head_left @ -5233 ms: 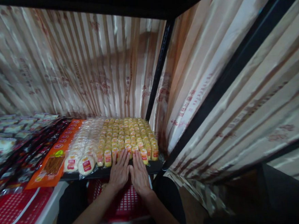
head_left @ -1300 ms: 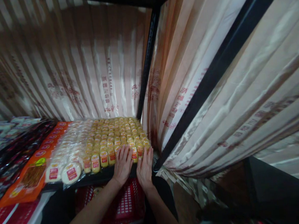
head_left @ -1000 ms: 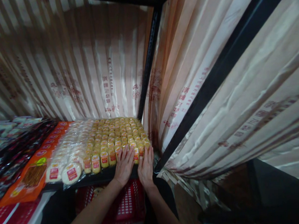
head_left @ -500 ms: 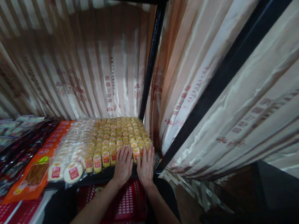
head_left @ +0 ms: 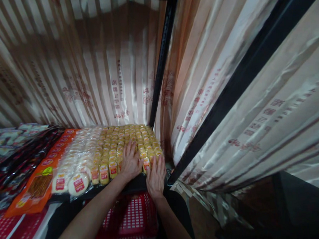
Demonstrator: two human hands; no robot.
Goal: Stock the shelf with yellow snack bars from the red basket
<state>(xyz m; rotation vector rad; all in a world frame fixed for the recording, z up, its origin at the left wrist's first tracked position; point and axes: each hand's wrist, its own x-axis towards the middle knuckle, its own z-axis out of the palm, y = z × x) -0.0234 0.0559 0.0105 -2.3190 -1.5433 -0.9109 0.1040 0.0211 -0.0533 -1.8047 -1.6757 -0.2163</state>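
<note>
Rows of small yellow packets with red labels [head_left: 122,140] fill the right end of a dark shelf [head_left: 131,185]. My left hand [head_left: 130,159] lies flat on top of the front rows, fingers stretched forward and slightly apart. My right hand [head_left: 155,175] rests flat against the front right corner of the same block, fingers together and extended, touching the last packets at the shelf edge. Neither hand grips anything.
Left of the yellow packets lie round white packets with red labels [head_left: 77,169], orange packets [head_left: 40,178] and dark packets [head_left: 12,162]. A red basket [head_left: 129,218] sits below the shelf. Pleated beige curtain [head_left: 95,65] hangs behind and to the right, with black frame posts [head_left: 160,66].
My left hand has slid forward from the front row onto the top of the yellow packets. My right hand has stayed at the front right corner.
</note>
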